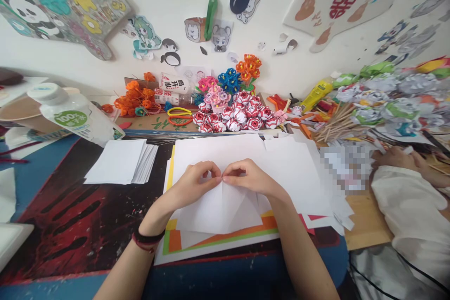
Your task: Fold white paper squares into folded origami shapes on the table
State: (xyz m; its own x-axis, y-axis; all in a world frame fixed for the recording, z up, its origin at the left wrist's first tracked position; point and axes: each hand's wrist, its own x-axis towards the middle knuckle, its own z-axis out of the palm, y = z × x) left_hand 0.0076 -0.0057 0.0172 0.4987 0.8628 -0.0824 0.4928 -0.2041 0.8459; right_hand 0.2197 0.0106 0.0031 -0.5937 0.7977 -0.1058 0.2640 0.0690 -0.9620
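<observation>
From the head camera I look down on my own two hands meeting over a white sheet of paper that lies near the front edge of the bench, on top of a loose pile of white and coloured sheets; the left hand and the right hand come together fingertip to fingertip at the sheet's top middle, each grip pinched shut on the paper, which I judge is how a fold is held flat and square; two creases run down from that pinch like the sides of a tent, so the sheet looks thin, crisp and ready to keep a crease; the pile beneath shows orange, green and yellow margins and gives a smooth flat bed for pressing; a dark band with a red cord sits on the left wrist; toward the left side of the bench lies a neat stack of small white squares, within reach of the left hand, on a dark surface streaked with red; a white plastic bottle lies tilted at the back left; along the back edge stand folded paper flowers, red-and-white ones clustered low, orange ones beside them, pink, blue and orange behind, all faceted and matte; at the right edge a bundle of thin wooden sticks fans out, and another person's white sleeve rests there, well apart from my hands.
</observation>
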